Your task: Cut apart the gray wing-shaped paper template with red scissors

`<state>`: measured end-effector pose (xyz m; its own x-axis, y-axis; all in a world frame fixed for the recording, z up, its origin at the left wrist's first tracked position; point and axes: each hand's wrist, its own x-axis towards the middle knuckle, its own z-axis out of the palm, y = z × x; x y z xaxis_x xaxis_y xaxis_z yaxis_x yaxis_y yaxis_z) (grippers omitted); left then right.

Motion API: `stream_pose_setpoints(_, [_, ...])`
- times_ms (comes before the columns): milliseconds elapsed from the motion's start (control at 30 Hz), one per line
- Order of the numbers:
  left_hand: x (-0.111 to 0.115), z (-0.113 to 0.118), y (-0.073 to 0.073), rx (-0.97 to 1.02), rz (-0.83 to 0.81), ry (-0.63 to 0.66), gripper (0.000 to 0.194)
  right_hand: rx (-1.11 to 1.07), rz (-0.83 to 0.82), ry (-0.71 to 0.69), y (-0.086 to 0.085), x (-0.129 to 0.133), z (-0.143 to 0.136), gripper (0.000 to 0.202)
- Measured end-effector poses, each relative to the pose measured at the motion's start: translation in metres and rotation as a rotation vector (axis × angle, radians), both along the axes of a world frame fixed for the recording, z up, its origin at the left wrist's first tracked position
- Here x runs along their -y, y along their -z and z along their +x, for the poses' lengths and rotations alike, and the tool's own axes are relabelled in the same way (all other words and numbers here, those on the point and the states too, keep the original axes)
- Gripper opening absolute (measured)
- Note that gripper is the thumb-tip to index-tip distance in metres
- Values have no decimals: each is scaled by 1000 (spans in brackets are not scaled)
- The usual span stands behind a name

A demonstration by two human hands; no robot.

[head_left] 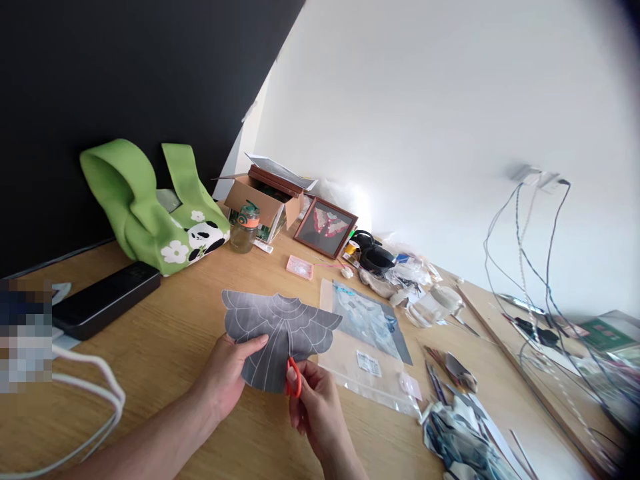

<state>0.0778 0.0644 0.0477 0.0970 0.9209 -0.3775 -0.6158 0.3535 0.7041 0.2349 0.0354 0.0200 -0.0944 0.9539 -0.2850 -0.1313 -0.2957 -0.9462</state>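
Observation:
A dark grey paper cut-out [267, 320] with scalloped edges and pale drawn lines, shaped like a winged garment, is held above the wooden desk. My left hand [233, 370] pinches its lower left part, thumb on top and fingers underneath. In my right hand [316, 397] are scissors [295, 379] with orange-red handles, my fingers closed round the loops. The blades point away from me, up the middle of the cut-out, and are largely hidden against it. To the right lies a clear plastic bag [367, 363] with a bluish patterned sheet.
On the left stand a green panda bag [150, 220], a black case [107, 300] and a bottle [244, 230]. Behind are a cardboard box [260, 197], a framed butterfly picture [326, 227] and a pink tray [300, 267]. Crumpled cloth [463, 437] and tools lie at the right.

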Motion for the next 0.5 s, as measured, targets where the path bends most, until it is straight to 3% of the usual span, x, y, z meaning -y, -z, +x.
stream_pose_setpoints(200, [-1, -1, -1, 61, -38, 5, 31, 1, 5, 3, -1, -1, -1, 54])
stream_pose_setpoints(367, [-5, -5, -2, 186, -147, -85, 27, 31, -10, -5, -3, -2, 0, 56])
stream_pose_setpoints(500, [-6, -6, -3, 126, -92, -38, 29, 46, -15, -13, -3, -1, 1, 57])
